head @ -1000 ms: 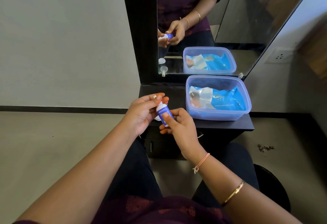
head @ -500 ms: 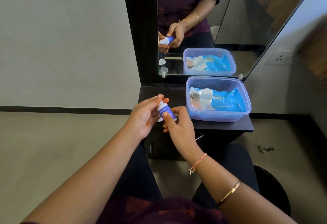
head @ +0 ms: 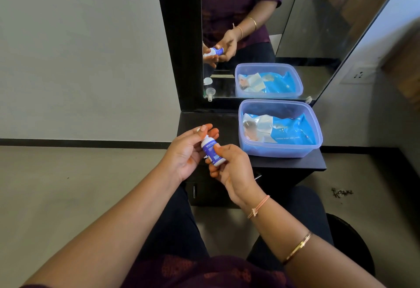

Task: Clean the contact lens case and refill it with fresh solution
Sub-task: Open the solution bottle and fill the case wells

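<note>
Holding a small solution bottle just above the front edge of a black counter, a seated person works at its white top. The right hand wraps thumb and fingers round the blue-labelled body. The left hand curls about the upper end, thumb and forefinger closing there, though whether the cap is on or off cannot be told. The bottle looks light and smooth-sided, probably of soft plastic that gives under pressure, so a firm but gentle hold on the body, with the twisting done at the cap, seems the safe way to keep it from slipping or squirting. The lens case itself cannot be picked out. On the narrow, matt counter a translucent plastic tub stands open to the right, holding blue and white packets. A tall black-framed mirror behind it repeats the hands and tub, set against a pale wall and a grey floor.
</note>
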